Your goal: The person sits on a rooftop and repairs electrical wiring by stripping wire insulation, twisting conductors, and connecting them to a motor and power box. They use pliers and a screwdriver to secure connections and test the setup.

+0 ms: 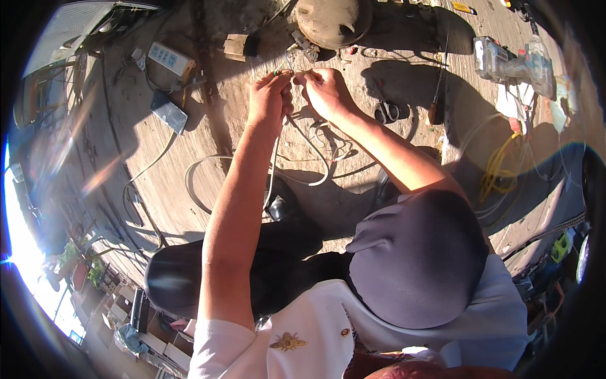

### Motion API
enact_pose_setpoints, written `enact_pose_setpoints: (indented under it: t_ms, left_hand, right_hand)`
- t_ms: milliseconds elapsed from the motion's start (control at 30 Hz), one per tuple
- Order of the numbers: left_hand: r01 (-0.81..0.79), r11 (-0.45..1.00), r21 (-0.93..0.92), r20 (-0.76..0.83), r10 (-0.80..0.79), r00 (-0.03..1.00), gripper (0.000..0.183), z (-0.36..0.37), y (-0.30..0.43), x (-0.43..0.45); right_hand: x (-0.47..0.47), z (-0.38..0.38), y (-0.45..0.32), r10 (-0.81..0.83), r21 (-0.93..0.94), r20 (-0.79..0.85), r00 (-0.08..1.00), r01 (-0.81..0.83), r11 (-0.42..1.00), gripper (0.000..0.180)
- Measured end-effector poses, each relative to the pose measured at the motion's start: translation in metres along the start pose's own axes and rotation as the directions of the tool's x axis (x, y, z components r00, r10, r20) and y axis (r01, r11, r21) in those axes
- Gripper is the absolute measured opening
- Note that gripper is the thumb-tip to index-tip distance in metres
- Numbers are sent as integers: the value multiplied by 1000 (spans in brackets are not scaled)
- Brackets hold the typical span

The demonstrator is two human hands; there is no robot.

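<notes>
My left hand pinches thin insulated wires, one with green on it, between thumb and forefinger. A pale flexible cable runs down from beneath this hand and loops on the ground. Close beside it, my right hand has thumb and finger pressed together on a fine wire end; the fingers hide most of it. Just beyond the fingertips, a blue wire leads up to a small metal fitting. That fitting lies against a dusty domed metal housing.
A white power strip and a dark flat box lie left. A wooden block sits near the housing. To the right are a black tape roll, a wooden-handled screwdriver, a cordless drill and coiled yellow cable.
</notes>
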State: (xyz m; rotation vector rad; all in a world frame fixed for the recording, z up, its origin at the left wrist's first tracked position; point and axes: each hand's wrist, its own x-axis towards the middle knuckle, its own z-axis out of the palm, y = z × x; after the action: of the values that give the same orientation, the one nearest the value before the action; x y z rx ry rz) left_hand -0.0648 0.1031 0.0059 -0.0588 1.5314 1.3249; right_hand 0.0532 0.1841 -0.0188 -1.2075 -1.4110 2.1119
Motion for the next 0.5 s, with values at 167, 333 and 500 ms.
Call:
enact_pose_setpoints:
  t_ms: [167,333,500]
  left_hand:
    - [11,1000,-11,25,-11,1000,9,-1,2,1]
    - [21,999,-32,27,-20,999,7,-1,3,-1]
    - [12,1000,-15,32,-12,999,10,-5,1,2]
  right_hand:
    - [-15,-8,-4,-632,-633,157,759,568,526,18]
    - [-2,-16,2,-654,-692,277,704,618,374,15]
    - [12,-9,11,-383,-639,169,908,396,659,12]
